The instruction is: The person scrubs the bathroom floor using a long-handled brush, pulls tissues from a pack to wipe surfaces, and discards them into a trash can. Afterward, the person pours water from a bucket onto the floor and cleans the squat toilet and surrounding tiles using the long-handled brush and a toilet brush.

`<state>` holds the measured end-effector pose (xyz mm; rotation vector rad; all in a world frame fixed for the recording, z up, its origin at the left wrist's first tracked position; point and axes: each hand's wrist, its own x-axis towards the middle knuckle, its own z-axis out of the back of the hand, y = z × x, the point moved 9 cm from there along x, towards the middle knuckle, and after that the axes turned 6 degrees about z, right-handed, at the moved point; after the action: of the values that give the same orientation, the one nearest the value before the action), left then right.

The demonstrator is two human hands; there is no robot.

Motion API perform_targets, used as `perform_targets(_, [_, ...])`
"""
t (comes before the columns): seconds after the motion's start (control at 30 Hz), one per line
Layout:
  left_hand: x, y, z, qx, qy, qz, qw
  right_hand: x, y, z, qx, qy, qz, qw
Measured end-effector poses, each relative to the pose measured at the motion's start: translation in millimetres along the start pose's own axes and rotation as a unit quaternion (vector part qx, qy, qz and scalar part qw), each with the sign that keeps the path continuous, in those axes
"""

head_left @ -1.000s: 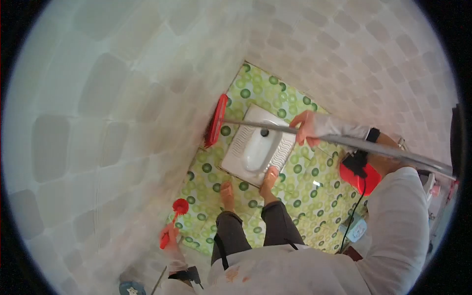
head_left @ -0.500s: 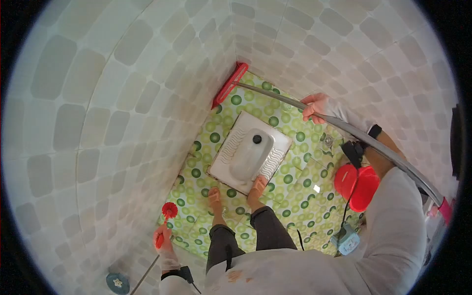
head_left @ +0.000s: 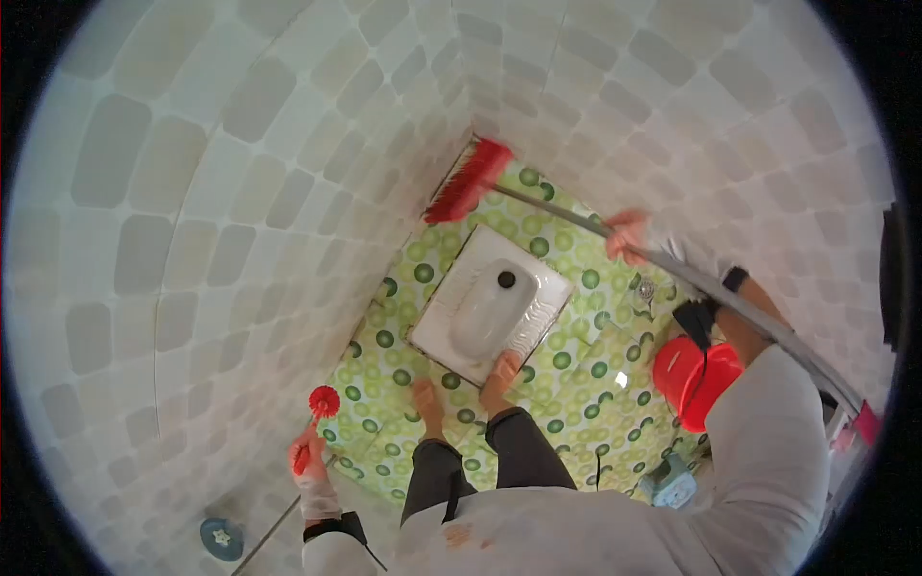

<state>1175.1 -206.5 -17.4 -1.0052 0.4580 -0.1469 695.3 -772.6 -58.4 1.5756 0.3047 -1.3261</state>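
My right hand [head_left: 629, 235] is closed around the grey pole of a red floor brush [head_left: 471, 180]. Its wide bristled head is up by the far corner, bristles facing the left wall; whether they touch it I cannot tell. The pole passes back along my right forearm to a pink end at the right. Low on the left, my left hand [head_left: 309, 456] grips the red handle of a small round toilet brush [head_left: 325, 401], whose red bristles point away from me. Between the hands a white squat toilet [head_left: 449, 290] is set in the floor.
I stand at the near edge of the squat toilet on green-dotted floor tiles [head_left: 576, 403]. On the right are a red bucket [head_left: 687, 379], a light-blue container [head_left: 672, 482] and a floor drain [head_left: 645, 288]. Tiled walls [head_left: 259, 240] close in left and ahead. A blue-grey round object [head_left: 222, 540] is lower left.
The floor brush's head has shifted right and turned, so its bristles now show. My right hand moved slightly right and nearer with the pole. My left hand shifted slightly left, still holding the toilet brush.
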Motion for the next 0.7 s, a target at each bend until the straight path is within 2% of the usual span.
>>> perform_targets(0.1, [1.4, -6.3, -6.6, -0.015, 0.030, 0.050, 0.998, -71.4, 8.6, 1.4, -0.059, -0.044, 0.010, 0.997])
perform_targets(0.17, [1.6, -6.9, -11.0, -0.021, 0.037, 0.072, 0.996, -90.4, 10.1, 5.3, 0.002, -0.049, 0.027, 0.998])
perform_targets(0.27, [7.4, 5.9, -26.3, -0.022, 0.060, 0.059, 0.996, -63.0, 39.5, -2.8, -0.013, -0.017, 0.045, 0.999])
perform_targets(0.37, [15.3, 2.9, -43.3, -0.017, 0.098, 0.040, 0.994, -1.8, 32.1, -8.9, 0.014, -0.013, 0.050, 0.999])
perform_targets(0.47, [15.8, -9.2, -35.1, 0.011, 0.083, 0.050, 0.995, -22.9, 0.9, 3.9, 0.008, -0.055, 0.027, 0.998])
perform_targets(0.57, [9.6, -25.1, -30.3, -0.040, 0.068, 0.046, 0.996, -75.0, 15.5, 5.3, 0.010, -0.075, 0.030, 0.997])
perform_targets(0.7, [4.9, -19.5, -36.3, -0.025, 0.083, -0.004, 0.996, -55.8, 53.5, -8.9, -0.054, -0.022, 0.028, 0.998])
